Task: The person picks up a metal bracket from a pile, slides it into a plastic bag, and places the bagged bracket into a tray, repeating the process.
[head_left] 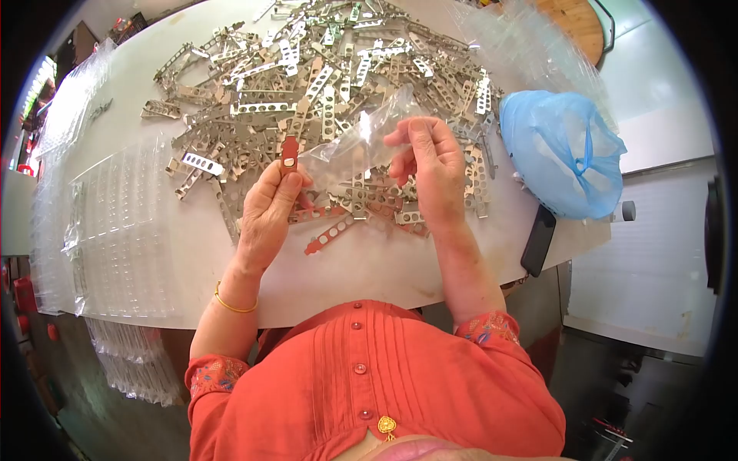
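My left hand pinches the lower end of a narrow metal bracket, which stands up from the fingers and reflects red near the grip. A thin clear plastic film stretches between my two hands. My right hand is raised on the other side of it, with thumb and fingers curled close to the film's right edge; whether they grip it is hard to make out. Beneath and beyond both hands lies a large heap of flat metal brackets with round holes. One loose bracket lies at the heap's near edge.
A blue plastic bag sits at the right, with a black phone by the table's edge. Clear ribbed plastic trays are stacked at the left, and more clear plastic lies at the back right. A round wooden stool stands beyond.
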